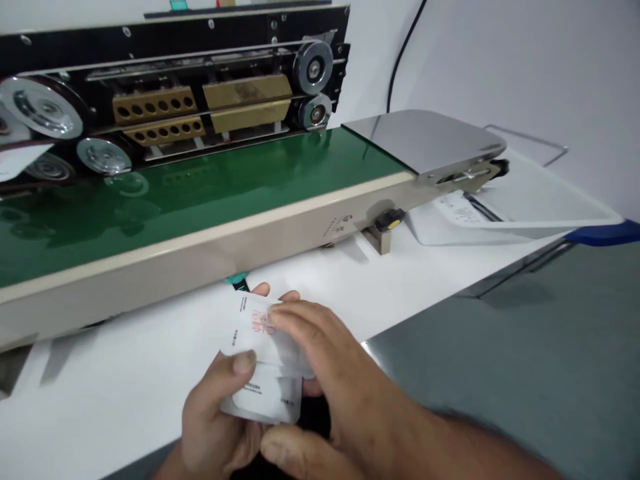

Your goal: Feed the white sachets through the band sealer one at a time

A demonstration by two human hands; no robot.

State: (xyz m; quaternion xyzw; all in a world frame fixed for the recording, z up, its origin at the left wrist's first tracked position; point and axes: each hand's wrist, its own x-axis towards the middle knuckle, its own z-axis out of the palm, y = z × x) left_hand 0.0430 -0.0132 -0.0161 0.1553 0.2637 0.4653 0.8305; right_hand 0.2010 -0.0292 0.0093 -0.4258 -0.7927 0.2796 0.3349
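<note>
Two or more small white packets, overlapping, are in my hands in front of the machine. The upper white packet (265, 333) has red and small black print; a lower packet (270, 397) shows beneath it with black print. My left hand (215, 407) grips them from the left, its thumb pressed on the face and fingertips showing past the top edge. Across the upper packet's right side lie the fingers of my right hand (345, 373), while its thumb is bent near the bottom edge. How many packets are stacked is hidden.
A sealing machine with a green conveyor belt (210, 200), metal wheels (313, 67) and brass-coloured blocks (250, 103) stands ahead. Another white packet (23, 162) is at its left end. A white tray (545, 230) holding a printed sheet (463, 208) and a dark slim object sits right, on the white table (135, 373).
</note>
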